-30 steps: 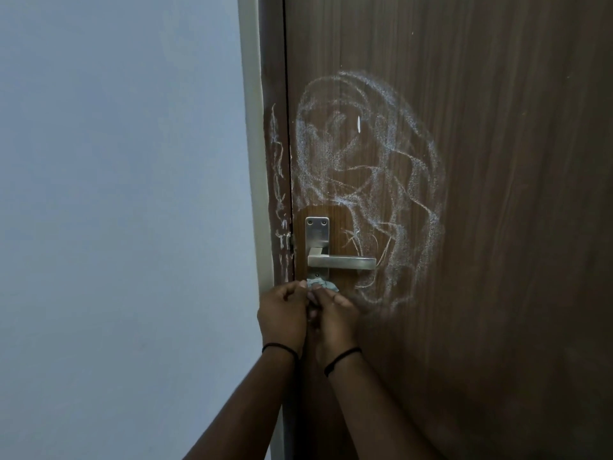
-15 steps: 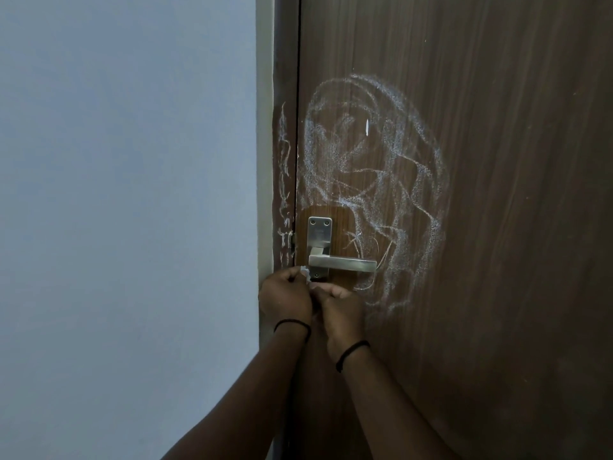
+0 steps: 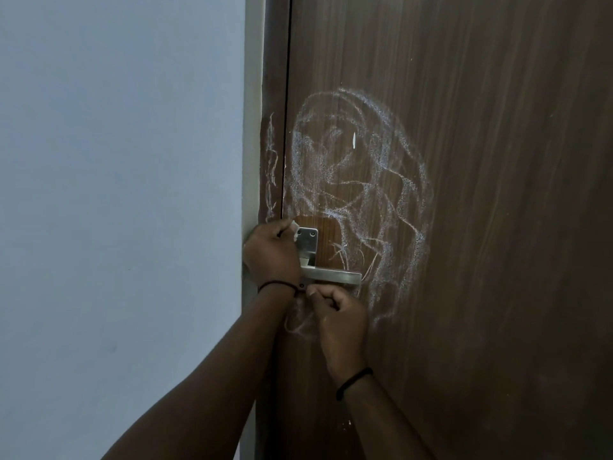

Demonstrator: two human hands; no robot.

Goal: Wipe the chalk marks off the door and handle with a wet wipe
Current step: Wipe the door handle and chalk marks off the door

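Note:
A brown wooden door (image 3: 481, 227) carries broad white chalk scribbles (image 3: 371, 180) above and to the right of its metal lever handle (image 3: 335, 277). More chalk streaks (image 3: 271, 167) run down the door frame. My left hand (image 3: 272, 254) grips a white wet wipe (image 3: 294, 229) against the door edge beside the top of the handle's back plate (image 3: 307, 242). My right hand (image 3: 338, 313) is curled just below the lever; what it holds cannot be made out. Faint chalk loops (image 3: 298, 323) show under the handle.
A pale blue-grey wall (image 3: 126, 210) fills the left half of the view, meeting the brown door frame (image 3: 273, 78). The door stands closed, its surface stretching off to the right.
My left hand has moved up with the wipe from below the handle to the top of the back plate. My right hand stays under the lever. The view has come closer.

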